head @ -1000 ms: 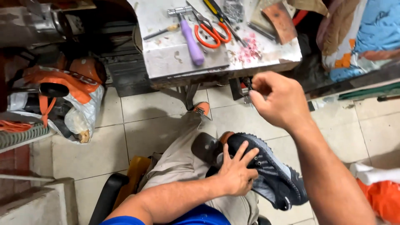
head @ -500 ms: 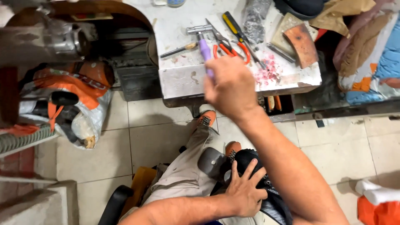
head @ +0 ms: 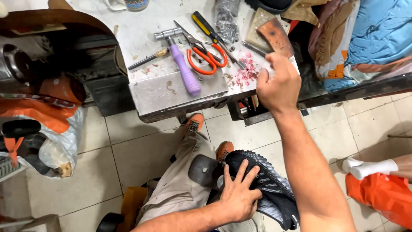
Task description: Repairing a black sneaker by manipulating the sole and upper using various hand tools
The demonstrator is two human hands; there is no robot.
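Observation:
My left hand (head: 237, 194) lies flat with spread fingers on a dark knitted sports shoe (head: 268, 185) that rests on my lap. My right hand (head: 279, 82) is stretched out over the near right corner of a worn metal worktable (head: 171, 88), fingers curled, beside a patch of pink crumbs (head: 246, 73). Whether it pinches anything I cannot tell. On the table lie a purple-handled hammer (head: 182, 64), orange-handled scissors (head: 205, 56) and a yellow and black screwdriver (head: 210, 31).
A brown block (head: 275, 35) and a bag of small dark parts (head: 226, 21) sit at the table's back. Orange and white bags (head: 47, 129) lie on the tiled floor at left. Another person's socked foot (head: 369, 167) shows at right, above orange fabric (head: 382, 195).
My right hand has gone from above the shoe up to the table, then across to its right corner. The view has tilted up toward the table. My left hand stays on the shoe.

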